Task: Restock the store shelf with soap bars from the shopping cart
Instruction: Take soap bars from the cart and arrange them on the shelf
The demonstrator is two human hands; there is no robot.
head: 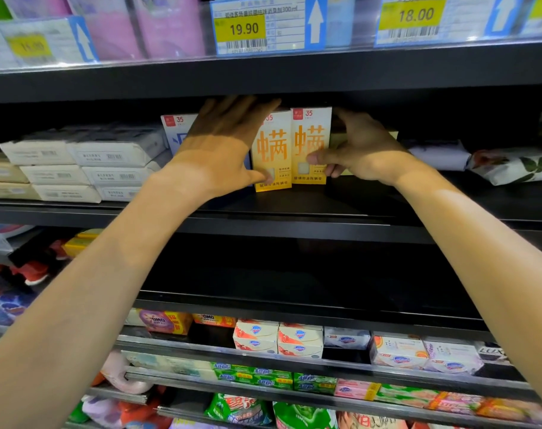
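Two orange-and-white soap boxes stand upright side by side on the black middle shelf (294,205). My left hand (223,147) lies flat against the left orange box (274,150), thumb on its lower front. My right hand (359,147) pinches the right orange box (310,137), thumb on its front, fingers behind its right side. A blue-and-white box (175,131) stands behind my left hand, partly hidden. The shopping cart is out of view.
Stacked white wrapped soap bars (78,165) fill the shelf's left. Floral-wrapped packs (511,165) lie at right. The shelf above, with price tags (257,26), hangs low over the boxes. Lower shelves hold several boxed soaps (279,339).
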